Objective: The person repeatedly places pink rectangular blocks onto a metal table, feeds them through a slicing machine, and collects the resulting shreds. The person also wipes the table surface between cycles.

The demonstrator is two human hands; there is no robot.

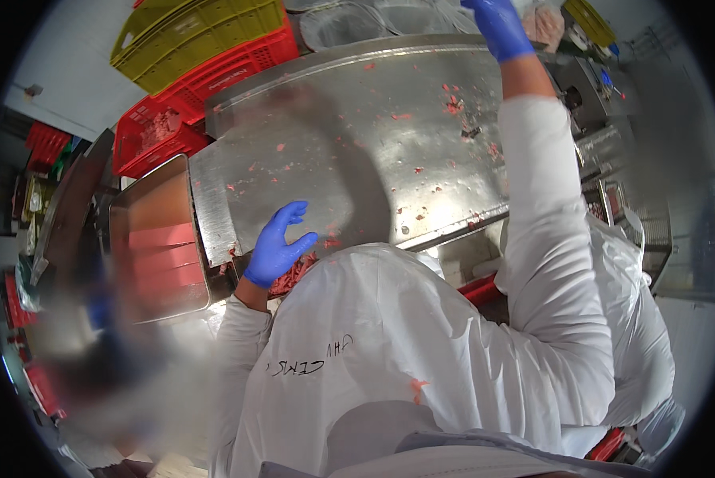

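Observation:
My left hand, in a blue glove, hovers by the near left edge of the steel table. Its fingers and thumb are spread, with nothing between them. Just beside it, partly hidden by my white apron, lies a heap of red meat shreds. Stretched out to the far right is my right hand, gloved in blue too. The upper picture edge cuts off most of its fingers, so what they hold, if anything, does not show. Small meat scraps are strewn over the tabletop.
Left of the table stands a metal tray with pink slabs. Behind it are a red crate of meat pieces and stacked yellow-green crates. Clear-lined tubs line the far edge. White plastic-like covering hangs at right; the lower left is blurred.

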